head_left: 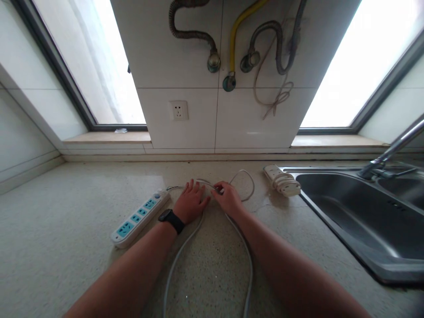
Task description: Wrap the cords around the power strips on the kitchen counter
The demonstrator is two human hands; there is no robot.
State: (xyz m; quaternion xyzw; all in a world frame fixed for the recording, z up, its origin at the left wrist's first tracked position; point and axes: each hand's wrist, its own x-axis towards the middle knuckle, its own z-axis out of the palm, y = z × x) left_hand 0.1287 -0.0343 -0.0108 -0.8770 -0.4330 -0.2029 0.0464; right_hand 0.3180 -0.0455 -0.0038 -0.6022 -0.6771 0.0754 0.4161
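Note:
A white power strip (138, 217) with blue sockets lies on the speckled countertop (66, 221), left of my hands. Its white cable (247, 256) loops across the counter and runs back toward me between my forearms. My left hand (191, 202), a black watch on its wrist, rests flat with fingers spread on the cable near the strip's end. My right hand (228, 197) pinches the cable between thumb and fingers just to the right; a further loop of cable (249, 183) curls behind it.
A second white power strip (282, 180) lies at the corner of the steel sink (347, 212), whose faucet (394, 148) stands at the right. A wall socket (178, 110) and several hoses (232, 53) hang on the tiled wall behind. Windows flank both sides.

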